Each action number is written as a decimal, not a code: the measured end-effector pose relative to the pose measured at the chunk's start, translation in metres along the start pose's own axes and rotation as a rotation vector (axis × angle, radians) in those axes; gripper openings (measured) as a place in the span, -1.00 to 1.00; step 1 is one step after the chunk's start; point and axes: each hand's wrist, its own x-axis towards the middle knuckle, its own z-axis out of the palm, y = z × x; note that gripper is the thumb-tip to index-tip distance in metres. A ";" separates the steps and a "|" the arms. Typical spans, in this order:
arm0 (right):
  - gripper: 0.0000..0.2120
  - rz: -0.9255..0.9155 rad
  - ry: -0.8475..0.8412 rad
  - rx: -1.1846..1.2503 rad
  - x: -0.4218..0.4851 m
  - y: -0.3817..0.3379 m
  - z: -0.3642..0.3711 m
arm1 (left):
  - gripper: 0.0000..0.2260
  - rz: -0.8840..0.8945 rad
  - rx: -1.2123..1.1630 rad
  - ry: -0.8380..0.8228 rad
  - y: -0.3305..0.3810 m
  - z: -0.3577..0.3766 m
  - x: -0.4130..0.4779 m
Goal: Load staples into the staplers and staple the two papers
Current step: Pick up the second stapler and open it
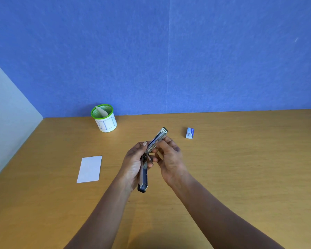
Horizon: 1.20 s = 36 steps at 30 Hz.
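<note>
The stapler (157, 139) is swung wide open and held up in the air over the middle of the counter (241, 168). One shiny metal arm of it points far and to the right. The other arm, dark with metal inside, points down toward the near side. Both hands hold it where the two arms meet.

The left hand (133, 164) is on the left side of the stapler. Its grip is curled round the middle part, with the thumb sticking up against the metal arm. The right hand (171, 159) is on the right side. Its grip pinches the shiny far arm between the fingers and thumb.

A white paper (89, 169) lies flat on the counter, to the left of the hands and a bit apart from them. I cannot tell if it is one sheet or two. A small box of staples (190, 133) lies on the counter to the right, a little farther away than the hands.

Far on the left, near the corner, stands a white cup (105, 120) with a green rim and blue letters on its side. A slip of paper (101, 112) sticks up inside it. Behind the counter is a blue wall (169, 51), and a white wall (5, 114) is on the left.
</note>
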 end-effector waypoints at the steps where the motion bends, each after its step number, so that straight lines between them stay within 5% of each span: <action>1: -0.88 0.016 -0.008 -0.011 -0.001 0.001 0.000 | -0.82 0.000 0.000 -0.004 0.000 0.000 0.000; 11: -0.84 0.114 -0.003 0.114 0.004 0.007 -0.004 | -0.85 0.029 0.057 0.026 0.004 0.001 0.003; 13: -0.81 0.167 0.035 0.125 0.004 0.010 -0.002 | -0.85 0.081 0.263 0.076 0.008 0.005 0.005; 18: -0.68 0.309 0.078 0.152 0.002 0.010 0.002 | -0.88 0.422 1.249 0.132 0.013 0.016 0.004; 23: -0.69 0.362 0.062 0.240 0.002 0.006 -0.001 | -0.84 0.514 1.450 0.176 0.012 0.023 0.000; 28: -0.66 0.347 0.065 0.250 0.004 0.004 -0.004 | -0.89 0.487 1.145 0.192 0.009 0.019 0.001; 33: -0.64 0.376 0.044 0.268 0.007 0.007 -0.008 | -0.85 0.083 0.313 0.272 0.012 0.003 0.007; 36: -0.70 0.354 0.056 0.251 0.008 0.008 -0.009 | -0.78 -0.082 0.039 0.219 0.015 -0.005 0.006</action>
